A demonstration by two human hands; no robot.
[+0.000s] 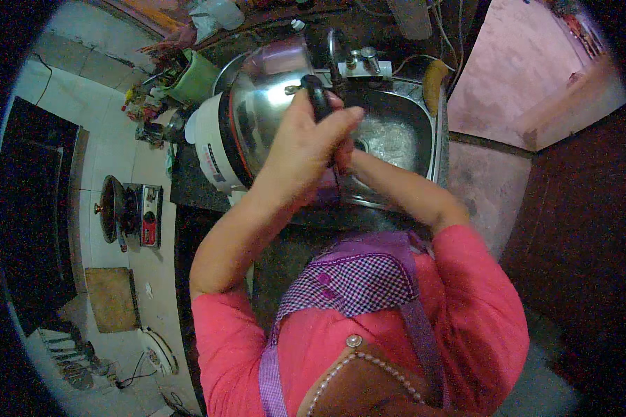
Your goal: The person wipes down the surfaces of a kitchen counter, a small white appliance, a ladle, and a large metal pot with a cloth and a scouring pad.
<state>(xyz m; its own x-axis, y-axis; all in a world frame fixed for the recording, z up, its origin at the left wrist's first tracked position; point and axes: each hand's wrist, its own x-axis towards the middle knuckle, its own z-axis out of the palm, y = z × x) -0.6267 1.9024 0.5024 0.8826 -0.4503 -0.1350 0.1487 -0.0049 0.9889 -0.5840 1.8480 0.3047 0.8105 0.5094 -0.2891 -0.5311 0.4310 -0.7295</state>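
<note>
My left hand (313,130) is closed around a black handle (319,99) in front of a domed stainless-steel part (261,104). That part belongs to a round white appliance (208,146) with a black rim, a reddish line and a label bearing writing. The whole thing leans over on its side at the left of the sink. Most of my right hand (346,155) is hidden behind the left one; its grip does not show. A steel sink basin (422,135) lies just right of both hands.
A tap (335,52) rises behind the sink, with a yellow object (435,86) at the rim's right. A green container (195,78) stands back left. Along the left counter are a pan (113,208) on a small cooker (150,216) and a board (112,301).
</note>
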